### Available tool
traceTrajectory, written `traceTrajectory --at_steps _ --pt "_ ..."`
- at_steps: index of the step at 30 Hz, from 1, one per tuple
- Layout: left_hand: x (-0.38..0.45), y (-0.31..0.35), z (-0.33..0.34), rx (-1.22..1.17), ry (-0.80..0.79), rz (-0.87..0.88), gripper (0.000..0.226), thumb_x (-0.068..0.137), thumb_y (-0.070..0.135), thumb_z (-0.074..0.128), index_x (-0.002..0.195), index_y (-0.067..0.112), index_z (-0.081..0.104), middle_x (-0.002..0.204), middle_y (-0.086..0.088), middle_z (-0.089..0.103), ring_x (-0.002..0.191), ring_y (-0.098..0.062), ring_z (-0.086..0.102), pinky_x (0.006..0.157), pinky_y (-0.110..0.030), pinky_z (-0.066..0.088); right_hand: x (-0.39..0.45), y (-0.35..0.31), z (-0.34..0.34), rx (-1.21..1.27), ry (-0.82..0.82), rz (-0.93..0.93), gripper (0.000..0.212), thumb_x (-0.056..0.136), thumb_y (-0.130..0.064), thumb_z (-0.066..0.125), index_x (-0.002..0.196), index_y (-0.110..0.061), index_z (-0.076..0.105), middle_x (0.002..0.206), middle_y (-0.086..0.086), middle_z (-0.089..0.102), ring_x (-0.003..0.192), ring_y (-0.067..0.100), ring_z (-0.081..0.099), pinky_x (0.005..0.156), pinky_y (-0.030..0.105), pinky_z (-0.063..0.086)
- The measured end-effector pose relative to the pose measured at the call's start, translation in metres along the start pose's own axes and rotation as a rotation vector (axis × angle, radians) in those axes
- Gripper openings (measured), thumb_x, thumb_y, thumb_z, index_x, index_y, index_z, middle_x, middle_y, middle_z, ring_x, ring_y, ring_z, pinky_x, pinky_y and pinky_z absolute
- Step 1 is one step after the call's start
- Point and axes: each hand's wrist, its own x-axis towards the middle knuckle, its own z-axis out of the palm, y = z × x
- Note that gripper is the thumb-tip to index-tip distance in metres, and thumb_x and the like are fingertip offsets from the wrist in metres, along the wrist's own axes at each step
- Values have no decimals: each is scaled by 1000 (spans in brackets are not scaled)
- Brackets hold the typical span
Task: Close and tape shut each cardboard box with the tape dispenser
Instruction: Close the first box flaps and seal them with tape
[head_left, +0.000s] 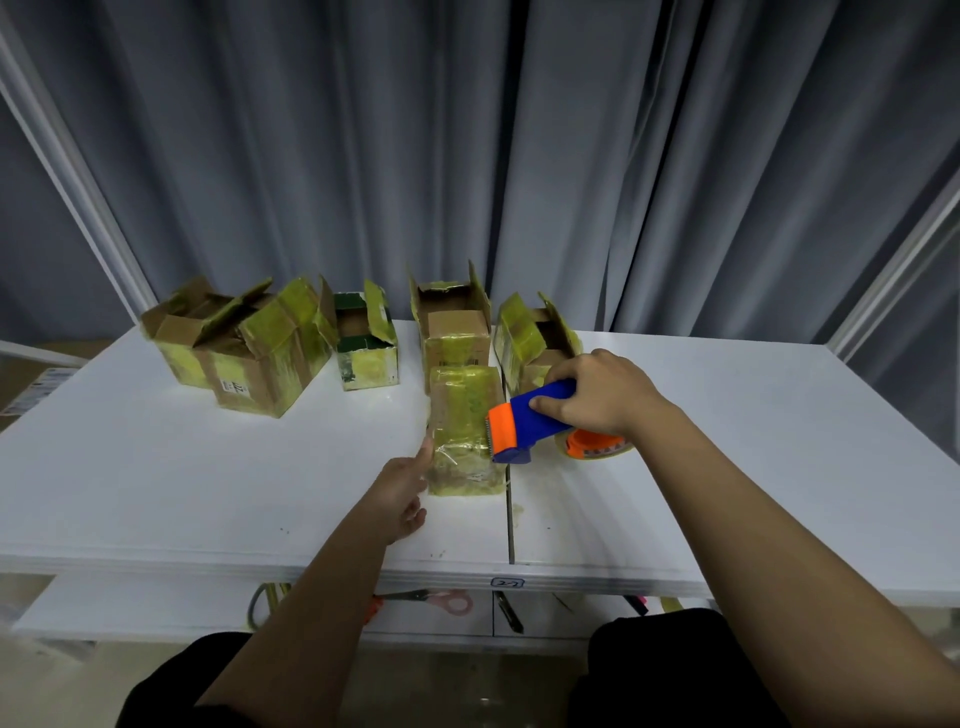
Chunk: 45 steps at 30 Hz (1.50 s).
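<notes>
On the white tabletop (208, 467), 1 small cardboard box (464, 431) stands nearer the front edge than the others, close to the seam between the two panels, its flaps down and its top and front face covered in glossy yellowish tape. It looks closed and largely sealed.

The person's right hand (597, 397) has its fingers curled round the blue handle of the tape dispenser (530, 423), whose orange toothed end sits against the box's upper right edge, so the judgement is that a strip is just being finished or cut there. The tape roll hangs below the hand, close over the tabletop. The left hand (402, 488) rests beside the box's left face, thumb extended and touching its corner, the other fingers loosely bent and grasping nothing.

Along the back edge, 4 more boxes (260, 348) (365, 340) (454, 322) (535, 338) stand with flaps up (all wear old tape on their sides). These appear untouched, so roughly 1 of 5 is done and 4 remain.

Scissors (431, 603) lie on a shelf under the front edge.
</notes>
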Motion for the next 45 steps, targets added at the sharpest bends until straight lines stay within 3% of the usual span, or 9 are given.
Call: traceTrajectory --at_steps 3,5,9,14,19,25,33,39,45 --pt "4 -1 -10 217 187 307 24 91 29 61 100 9 53 79 -8 52 64 -24 53 58 -29 44 -1 2 0 33 -14 16 31 88 -48 59 110 -27 63 88 -11 51 85 12 48 69 26 36" --pt "4 7 -12 382 281 560 15 91 8 55 106 9 58 94 -12 58 91 -32 61 68 -28 44 0 4 0 45 -25 26 32 87 -48 60 111 -27 62 91 -10 54 85 11 48 69 26 36" --pt "-15 33 12 516 118 818 34 100 12 40 132 13 51 137 -5 48 128 -17 42 99 -21 34 4 8 3 101 -54 48 33 86 -48 61 112 -28 63 97 -8 58 88 12 51 71 27 40" --pt "0 39 34 868 -67 737 49 104 32 24 151 19 18 158 1 15 146 -15 9 116 -30 15 6 20 9 189 -100 77 33 86 -53 59 108 -30 67 102 -3 67 89 16 59 77 32 50" --pt "13 35 35 1096 -32 730 51 105 32 16 152 14 11 159 1 7 147 -13 2 117 -29 7 5 36 16 328 -173 100 44 84 -59 59 110 -25 69 100 -2 69 86 15 63 78 32 54" --pt "14 27 33 1164 37 874 49 104 30 21 151 16 18 158 2 15 146 -12 8 117 -27 5 -8 55 26 521 -143 109 45 81 -59 61 108 -24 69 94 -5 71 81 12 66 70 26 55" --pt "17 27 34 1167 27 865 50 103 38 25 150 21 22 158 6 17 146 -10 10 115 -25 4 -11 72 4 410 -219 97 31 77 -60 66 90 -32 70 89 -7 69 81 13 64 71 32 54" --pt "15 30 34 1153 13 888 49 103 36 28 149 19 27 157 4 21 146 -12 13 116 -27 6 -14 74 -3 289 -219 102 40 77 -65 63 97 -30 69 90 -8 68 81 13 64 71 31 55" --pt "12 34 26 1174 -73 899 51 103 37 29 150 20 24 158 5 18 145 -12 11 116 -28 7 -33 89 4 417 -137 148 39 79 -62 62 97 -28 70 89 -7 70 79 12 64 69 30 55"
